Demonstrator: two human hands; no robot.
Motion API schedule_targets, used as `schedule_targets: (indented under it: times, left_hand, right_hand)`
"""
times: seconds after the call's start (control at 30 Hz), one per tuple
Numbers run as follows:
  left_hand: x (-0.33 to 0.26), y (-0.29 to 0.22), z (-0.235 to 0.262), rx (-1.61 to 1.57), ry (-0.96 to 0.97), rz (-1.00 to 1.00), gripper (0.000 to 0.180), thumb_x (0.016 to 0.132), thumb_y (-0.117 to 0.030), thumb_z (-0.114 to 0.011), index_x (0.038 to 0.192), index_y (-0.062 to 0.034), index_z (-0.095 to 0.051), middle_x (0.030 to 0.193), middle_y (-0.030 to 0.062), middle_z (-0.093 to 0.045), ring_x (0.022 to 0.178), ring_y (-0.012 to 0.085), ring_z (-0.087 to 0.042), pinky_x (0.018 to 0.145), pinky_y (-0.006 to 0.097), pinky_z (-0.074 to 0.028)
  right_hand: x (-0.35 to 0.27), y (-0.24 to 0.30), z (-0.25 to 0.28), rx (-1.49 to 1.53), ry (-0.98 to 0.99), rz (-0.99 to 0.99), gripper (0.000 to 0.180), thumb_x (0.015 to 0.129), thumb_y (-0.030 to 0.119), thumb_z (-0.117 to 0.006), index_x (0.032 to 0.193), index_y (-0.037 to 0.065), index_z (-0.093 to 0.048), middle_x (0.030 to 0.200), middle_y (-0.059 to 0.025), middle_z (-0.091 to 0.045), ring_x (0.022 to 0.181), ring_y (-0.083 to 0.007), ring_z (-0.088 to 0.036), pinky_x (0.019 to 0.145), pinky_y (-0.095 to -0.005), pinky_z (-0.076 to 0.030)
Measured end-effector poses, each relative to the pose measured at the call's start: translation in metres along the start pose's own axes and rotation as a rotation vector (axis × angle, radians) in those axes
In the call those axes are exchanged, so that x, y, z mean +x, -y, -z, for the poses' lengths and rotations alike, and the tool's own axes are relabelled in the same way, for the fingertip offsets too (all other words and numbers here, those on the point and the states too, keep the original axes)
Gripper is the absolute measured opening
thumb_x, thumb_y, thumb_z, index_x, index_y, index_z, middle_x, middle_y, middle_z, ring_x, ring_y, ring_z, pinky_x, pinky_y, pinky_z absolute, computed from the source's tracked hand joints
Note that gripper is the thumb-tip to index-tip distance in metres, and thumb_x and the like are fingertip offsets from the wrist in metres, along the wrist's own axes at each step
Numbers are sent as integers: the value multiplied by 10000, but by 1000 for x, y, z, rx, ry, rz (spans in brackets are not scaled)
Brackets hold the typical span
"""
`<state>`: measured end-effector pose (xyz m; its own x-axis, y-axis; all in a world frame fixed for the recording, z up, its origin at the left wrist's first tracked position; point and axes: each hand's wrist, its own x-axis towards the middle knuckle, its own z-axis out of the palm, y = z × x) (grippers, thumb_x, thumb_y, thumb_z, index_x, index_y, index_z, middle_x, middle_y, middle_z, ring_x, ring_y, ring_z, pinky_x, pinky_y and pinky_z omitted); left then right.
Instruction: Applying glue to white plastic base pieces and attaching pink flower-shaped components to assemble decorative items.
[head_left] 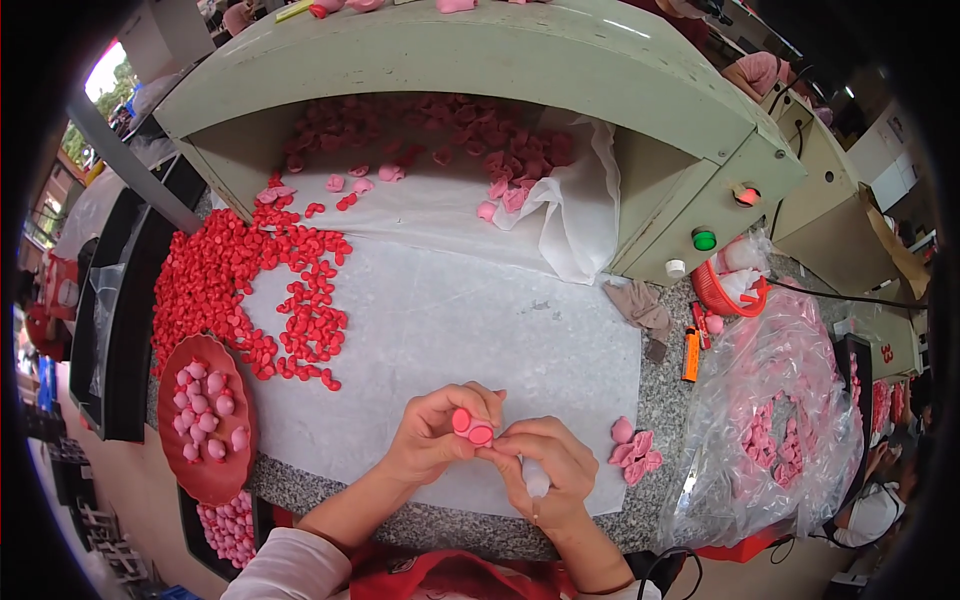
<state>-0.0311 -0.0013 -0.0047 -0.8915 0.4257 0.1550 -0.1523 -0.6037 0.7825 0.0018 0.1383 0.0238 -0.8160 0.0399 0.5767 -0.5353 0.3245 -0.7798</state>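
Note:
My left hand (430, 430) pinches a small pink piece with two red oval ends (472, 428) between thumb and fingers, over the near middle of the white sheet (430, 310). Right beside it is my right hand (555, 450), its fingertips closed at the piece's right side. A small whitish bottle-like thing (536, 482) shows in the right palm, partly hidden by the fingers. Many red oval pieces (225, 270) are heaped on the left of the sheet. A red scalloped dish (195, 480) at the near left holds several pink balls with red bits.
A pale green metal housing (450, 50) arches over the back, with pink petal-like pieces (530, 160) inside. On the right are a rag (640, 308), an orange lighter (691, 355), a red basket (728, 295), a clear plastic bag (760, 400) and a pink flower-like piece (637, 458).

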Motion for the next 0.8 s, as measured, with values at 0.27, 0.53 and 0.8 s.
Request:
schedule_targets:
  times: [0.27, 0.53, 0.8]
  left_hand:
    - [-2, 2, 1, -16, 0, -20, 341, 686, -287, -728, 882, -74, -546, 825, 38, -514, 859, 143, -485, 1018, 405, -256]
    - [4, -18, -1, 83, -51, 114, 329, 648, -183, -757, 871, -33, -568, 875, 75, -545, 841, 174, -533, 845, 329, -415]
    - [0, -17, 10, -22, 110, 282, 377, 659, -165, -740, 968, -22, -576, 964, 138, -595, 861, 195, -588, 721, 295, -477]
  right_hand:
    - [0, -1, 0, 5, 19, 9, 192, 602, -56, -710, 747, 8, -601, 712, -95, -588, 590, -158, -565, 507, -234, -443]
    - [7, -8, 9, 415, 74, -336, 277, 652, -33, -661, 911, -19, -565, 904, -119, -572, 572, -139, -536, 503, -230, -442]
    - [10, -10, 18, 896, 318, -1003, 427, 774, 12, -558, 1191, -17, -472, 962, -96, -579, 605, -102, -538, 517, -220, -445]
